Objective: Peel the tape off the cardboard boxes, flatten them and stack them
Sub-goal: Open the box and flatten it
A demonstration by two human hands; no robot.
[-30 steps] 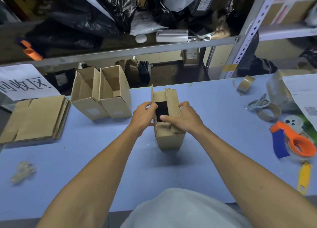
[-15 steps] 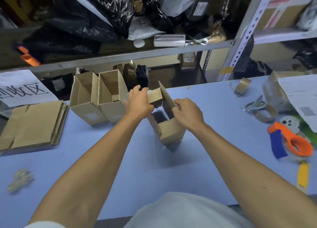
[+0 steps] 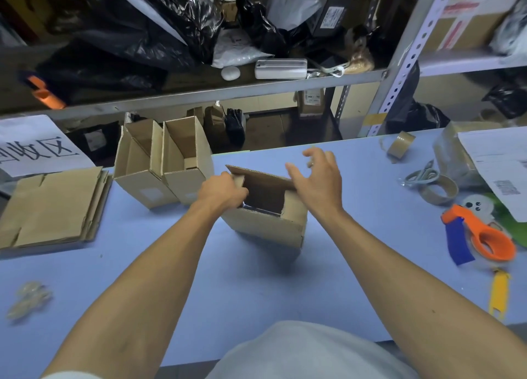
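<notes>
A small open cardboard box [image 3: 268, 227] stands tilted in the middle of the blue table [image 3: 256, 287], its top flaps up. My left hand [image 3: 224, 191] grips the box's left flap and rim. My right hand [image 3: 316, 176] hovers just above the right flap with fingers spread, holding nothing. Two more open boxes [image 3: 164, 161] stand side by side behind and to the left. A stack of flattened boxes [image 3: 51, 207] lies at the far left. A crumpled wad of clear tape [image 3: 27, 300] lies near the front left edge.
At the right lie an orange tape dispenser [image 3: 484, 236], a yellow cutter [image 3: 499, 293], scissors [image 3: 422, 174], tape rolls [image 3: 440, 190], a wrapped parcel with paper [image 3: 490, 161]. A cluttered metal shelf [image 3: 199, 90] runs behind the table. A white sign [image 3: 31, 144] sits at back left.
The box has turned and tipped so its opening faces me more. My right hand let go of the flap and lifted off it; my left hand keeps its hold.
</notes>
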